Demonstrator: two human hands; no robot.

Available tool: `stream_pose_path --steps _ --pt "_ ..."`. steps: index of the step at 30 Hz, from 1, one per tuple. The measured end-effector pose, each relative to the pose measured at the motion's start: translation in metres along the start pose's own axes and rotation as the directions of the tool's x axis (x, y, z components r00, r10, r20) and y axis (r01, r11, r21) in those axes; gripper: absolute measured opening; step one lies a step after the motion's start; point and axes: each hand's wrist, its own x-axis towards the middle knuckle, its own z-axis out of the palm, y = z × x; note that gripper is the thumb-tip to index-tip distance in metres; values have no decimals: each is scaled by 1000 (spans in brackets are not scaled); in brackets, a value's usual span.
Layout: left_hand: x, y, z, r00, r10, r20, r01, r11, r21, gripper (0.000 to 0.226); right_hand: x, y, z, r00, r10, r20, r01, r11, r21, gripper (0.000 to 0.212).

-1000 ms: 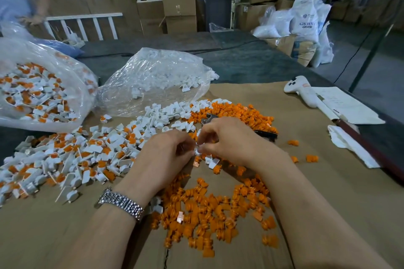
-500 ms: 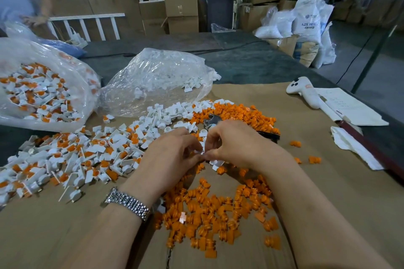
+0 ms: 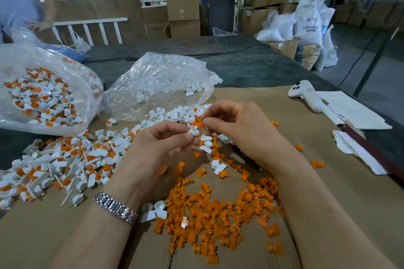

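My left hand (image 3: 161,144), with a metal watch on its wrist, pinches a small white plastic part (image 3: 193,130) between thumb and fingertips above the cardboard. My right hand (image 3: 238,129) is raised just right of it, fingers curled, its thumb and forefinger pinched together at the part's right side; what they hold is too small to tell. A loose heap of orange plugs (image 3: 214,209) lies below both hands. Assembled white-and-orange pieces (image 3: 61,159) are spread out at the left. Plain white parts (image 3: 175,113) lie behind the hands.
A clear bag of assembled pieces (image 3: 43,94) lies at far left, and a clear bag of white parts (image 3: 161,81) behind centre. A white handheld controller (image 3: 306,98), papers (image 3: 354,111) and a crumpled tissue (image 3: 358,153) sit at right. A black pen (image 3: 247,157) lies under my right wrist. A person (image 3: 21,0) stands at back left.
Both hands have lifted off the pile and drawn slightly apart; the white part now shows between my left fingertips, and my right hand has risen to the right.
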Motion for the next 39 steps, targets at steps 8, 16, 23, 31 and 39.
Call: stream_pose_path --steps 8,16,23,31,39 --pt "-1 4 0 996 27 84 -13 986 -163 8 -1 -7 6 993 -119 10 119 989 -92 6" --pt "-7 0 1 988 151 -17 -142 954 263 27 -3 -9 16 997 -71 4 71 995 -71 5" --pt "-6 8 1 989 146 25 -143 985 -96 34 -6 -12 5 989 -111 100 99 988 117 19" --pt "-8 11 4 978 208 34 -204 975 -92 28 -6 -12 9 987 -159 24 157 985 69 21" --pt "-9 15 2 985 171 36 -164 976 -145 26 -6 -13 10 981 -189 41 186 981 61 20"
